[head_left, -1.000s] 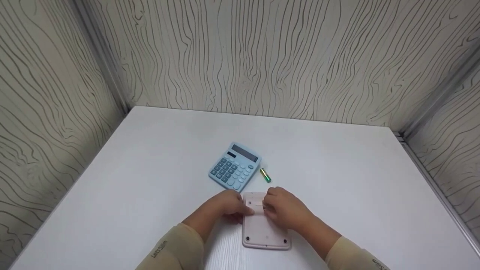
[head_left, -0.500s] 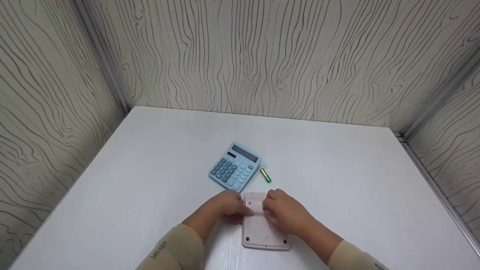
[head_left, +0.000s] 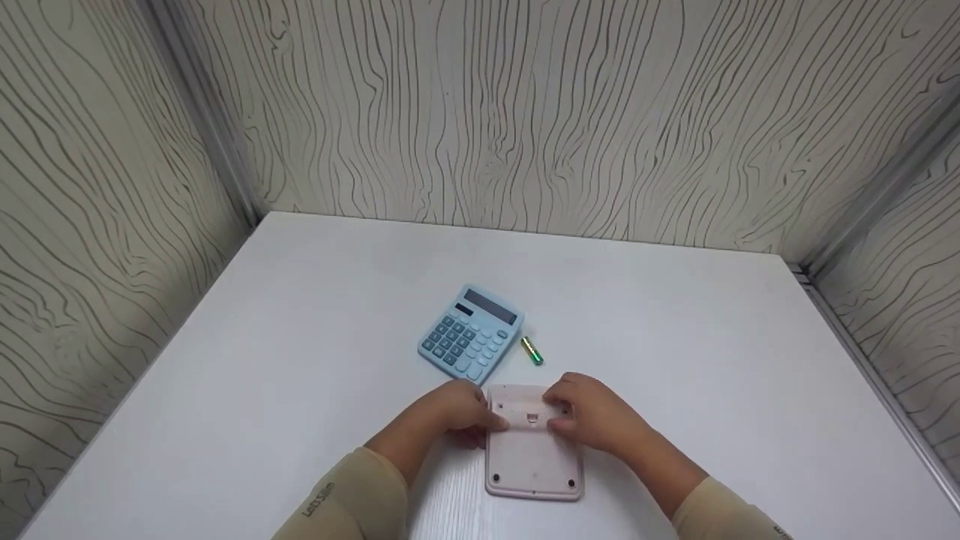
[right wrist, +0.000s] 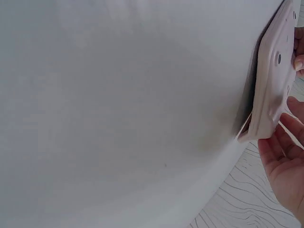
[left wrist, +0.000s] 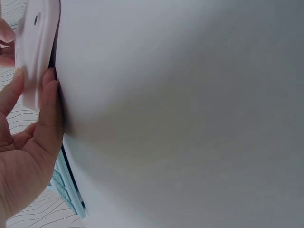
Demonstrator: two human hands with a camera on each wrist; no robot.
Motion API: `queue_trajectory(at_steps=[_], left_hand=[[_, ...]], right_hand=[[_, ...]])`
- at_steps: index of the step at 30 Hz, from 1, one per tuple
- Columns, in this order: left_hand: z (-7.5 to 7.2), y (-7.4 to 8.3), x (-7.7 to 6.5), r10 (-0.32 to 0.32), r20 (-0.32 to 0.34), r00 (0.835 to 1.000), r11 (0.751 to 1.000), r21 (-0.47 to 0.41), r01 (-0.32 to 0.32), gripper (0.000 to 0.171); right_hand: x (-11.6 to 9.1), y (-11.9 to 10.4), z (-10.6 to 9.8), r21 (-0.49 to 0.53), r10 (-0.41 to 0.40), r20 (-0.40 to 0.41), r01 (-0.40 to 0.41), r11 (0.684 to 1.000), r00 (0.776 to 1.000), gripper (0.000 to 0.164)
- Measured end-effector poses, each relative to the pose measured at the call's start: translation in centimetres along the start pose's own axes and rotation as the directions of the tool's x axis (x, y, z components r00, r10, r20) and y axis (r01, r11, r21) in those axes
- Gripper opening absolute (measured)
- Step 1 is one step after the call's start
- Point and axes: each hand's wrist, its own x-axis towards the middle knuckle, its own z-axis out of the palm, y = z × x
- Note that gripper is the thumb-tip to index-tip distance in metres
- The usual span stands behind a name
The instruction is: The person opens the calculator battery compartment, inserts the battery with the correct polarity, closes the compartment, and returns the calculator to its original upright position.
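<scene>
A pale pink calculator point(head_left: 532, 457) lies back side up near the table's front, showing small dark feet and a little notch in the upper part of its back. My left hand point(head_left: 463, 409) grips its left edge; in the left wrist view the left thumb lies on the back and the fingers point(left wrist: 49, 102) pass along the side. At the upper right of the back, my right hand point(head_left: 592, 411) has thumb and fingertips apart, touching or just over the surface. The right wrist view shows the right fingers point(right wrist: 273, 149) by the calculator's end, holding nothing visible.
Beyond the hands a light blue calculator point(head_left: 472, 334) lies keys up, close to the pink one. A green and gold battery point(head_left: 532, 351) lies to its right. Patterned panels point(head_left: 480, 112) wall in the white table point(head_left: 675, 322) at the back and sides.
My right hand has shifted right and its thumb and fingers have spread, uncovering the notch on the pink calculator's back. My left hand has stayed in place.
</scene>
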Motion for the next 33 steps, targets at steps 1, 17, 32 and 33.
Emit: queue_trajectory(at_steps=[1,17,32,33], left_hand=[[0.0,0.0,0.0,-0.002,-0.001,1.0,1.0,-0.007,0.002,0.024],[0.1,0.0,-0.1,0.022,-0.009,1.0,0.999,-0.03,-0.022,0.022],[0.1,-0.2,-0.3,0.021,0.001,1.0,0.999,-0.047,-0.021,0.024],[0.1,-0.3,-0.3,0.022,0.002,1.0,0.998,-0.056,-0.022,0.024]], right_hand=[[0.0,0.2,-0.1,0.033,0.052,0.002,-0.052,0.998,0.999,0.029],[-0.4,2.1,0.5,0.398,0.429,0.089,-0.427,0.812,0.899,0.054],[-1.3,3.1,1.4,0.661,0.353,0.251,-0.426,0.617,0.901,0.051],[-1.4,3.0,1.3,0.665,0.346,0.255,-0.423,0.615,0.903,0.051]])
